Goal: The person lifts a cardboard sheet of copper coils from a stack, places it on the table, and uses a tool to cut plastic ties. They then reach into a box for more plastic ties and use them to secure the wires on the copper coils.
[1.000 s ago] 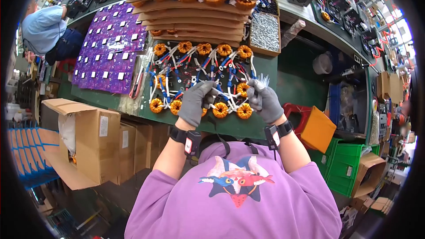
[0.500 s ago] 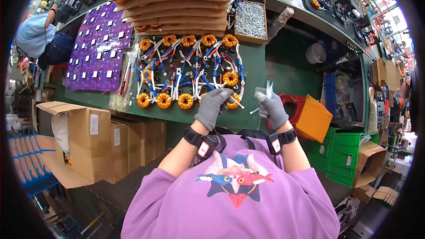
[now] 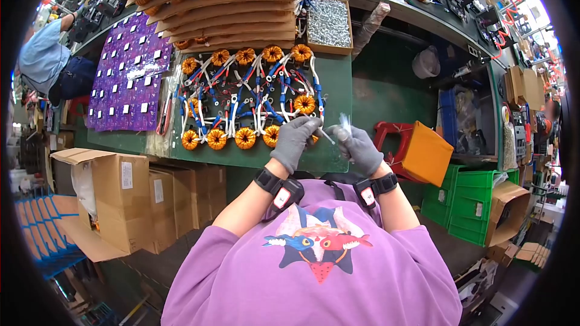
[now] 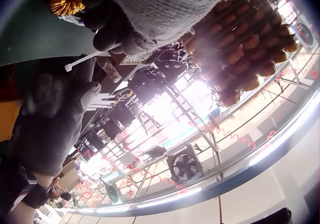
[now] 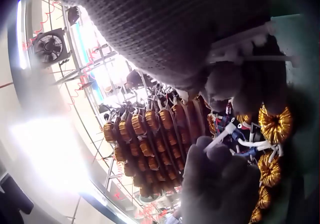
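My gloved left hand point(image 3: 294, 142) pinches a single white cable tie point(image 4: 85, 60) near the table's front edge, the tie's small square head pointing out toward the other hand. Just to the right, the gloved right hand point(image 3: 361, 150) grips a small bunch of white cable ties point(image 4: 101, 101) that fan up from between thumb and fingers. A gap separates the two hands. Beyond them, gold wire-wound ring coils point(image 3: 244, 139) lie in two rows, their white leads with blue sleeves and ring terminals running between the rows. One coil is partly hidden behind the left hand.
Behind the coils rises a stack of cardboard sheets point(image 3: 225, 29) layered with more coils. Beside it stands a box of silvery small parts point(image 3: 329, 23). Purple circuit boards point(image 3: 125, 78) cover the left. An orange-topped red stool point(image 3: 426, 154) is at right, cardboard boxes point(image 3: 128, 202) at lower left.
Both hands have moved right relative to the coils, to the table's near right corner. The left hand now shows one tie drawn away from the coils; the right keeps its bunch.
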`<state>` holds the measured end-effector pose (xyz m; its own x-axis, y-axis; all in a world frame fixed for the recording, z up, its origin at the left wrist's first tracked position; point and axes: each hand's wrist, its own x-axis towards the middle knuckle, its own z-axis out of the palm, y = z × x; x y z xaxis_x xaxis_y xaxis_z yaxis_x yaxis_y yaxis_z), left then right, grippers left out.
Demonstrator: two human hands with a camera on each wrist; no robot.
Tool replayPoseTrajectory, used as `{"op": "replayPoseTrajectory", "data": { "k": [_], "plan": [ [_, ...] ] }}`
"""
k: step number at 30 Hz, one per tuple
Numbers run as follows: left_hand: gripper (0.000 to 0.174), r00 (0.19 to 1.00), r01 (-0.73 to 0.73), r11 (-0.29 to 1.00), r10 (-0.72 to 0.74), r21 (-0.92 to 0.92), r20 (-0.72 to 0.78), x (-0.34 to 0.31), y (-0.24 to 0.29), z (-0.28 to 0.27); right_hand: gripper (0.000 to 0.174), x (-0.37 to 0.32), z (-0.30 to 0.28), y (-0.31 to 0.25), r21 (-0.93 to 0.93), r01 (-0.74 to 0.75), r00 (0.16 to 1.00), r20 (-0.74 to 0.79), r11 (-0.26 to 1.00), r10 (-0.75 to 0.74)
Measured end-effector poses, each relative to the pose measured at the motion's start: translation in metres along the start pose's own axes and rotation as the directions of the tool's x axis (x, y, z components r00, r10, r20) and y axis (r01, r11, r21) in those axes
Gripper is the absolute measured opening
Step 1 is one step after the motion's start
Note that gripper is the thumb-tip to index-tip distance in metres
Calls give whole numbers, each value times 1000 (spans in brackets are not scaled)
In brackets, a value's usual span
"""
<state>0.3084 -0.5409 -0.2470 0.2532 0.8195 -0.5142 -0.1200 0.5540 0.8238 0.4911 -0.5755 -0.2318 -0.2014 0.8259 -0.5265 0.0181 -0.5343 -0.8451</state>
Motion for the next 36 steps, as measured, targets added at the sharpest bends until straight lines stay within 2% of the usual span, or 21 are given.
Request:
{"op": "replayPoseTrajectory", "data": {
  "k": [2,4,5,6,7,8,9,10,11,14,16,18,20,22,23,25,26,28,30,31,36],
  "plan": [
    [22,998,-25,1000,25,8,59,7,-6,6,36,1,0,3,-97,32,999,-14,995,-33],
    [24,991,-53,998,51,13,121,14,-12,13,31,1,-8,9,11,22,1000,14,1000,-22],
    [26,984,-93,994,82,63,159,17,-14,18,25,-3,-10,4,127,-66,996,-58,990,74],
    [29,974,-133,985,109,110,199,20,-17,21,23,-1,-23,15,191,-43,995,-76,981,58],
    [34,964,-150,944,74,294,256,28,-21,23,23,-5,-29,15,228,-34,990,-128,973,65],
    [34,963,-151,944,74,292,260,36,-33,26,22,-8,-34,15,264,-23,981,-180,964,72],
    [37,957,-289,635,212,716,198,46,-47,30,21,-11,-41,18,279,2,976,-208,960,59],
    [42,910,-277,148,359,949,209,49,-50,38,21,-13,-45,20,277,3,975,-214,961,58],
    [51,965,-181,112,211,977,155,55,-52,48,21,-16,-48,23,294,22,972,-229,956,48],
    [49,975,-137,42,182,990,127,56,-50,60,20,-24,-48,22,311,37,962,-267,950,50],
    [37,977,-177,46,131,983,170,53,-42,55,20,-26,-47,26,361,12,968,-237,933,79],
    [26,958,-282,26,-42,959,283,43,-41,45,21,-25,-47,29,344,3,966,-244,939,86],
    [31,957,-244,61,-148,968,250,29,-47,30,21,-23,-49,35,313,-31,969,-225,949,105],
    [32,883,-318,208,-291,925,369,20,-56,1,23,-23,-47,37,291,-34,962,-248,956,110],
    [32,882,-316,205,-296,926,366,14,-58,-2,24,-21,-47,37,271,-42,962,-249,962,113],
    [29,945,-327,403,165,855,284,4,-59,-8,24,-15,-46,39,256,-56,961,-247,965,121],
    [26,881,-420,372,386,828,274,5,-58,-3,24,-10,-46,41,260,-46,963,-245,965,112],
    [38,789,-447,256,564,857,243,17,-46,9,23,-4,-43,42,259,-40,966,-238,965,104],
    [52,905,-201,166,409,965,118,30,-43,20,22,2,-35,39,225,-1,961,-270,974,64],
    [59,968,-131,69,223,989,113,34,-35,24,22,3,-33,34,218,2,963,-264,976,57],
    [31,983,-181,76,2,980,182,27,-31,15,19,6,-36,30,169,-1,952,-300,986,52]
  ]
}}
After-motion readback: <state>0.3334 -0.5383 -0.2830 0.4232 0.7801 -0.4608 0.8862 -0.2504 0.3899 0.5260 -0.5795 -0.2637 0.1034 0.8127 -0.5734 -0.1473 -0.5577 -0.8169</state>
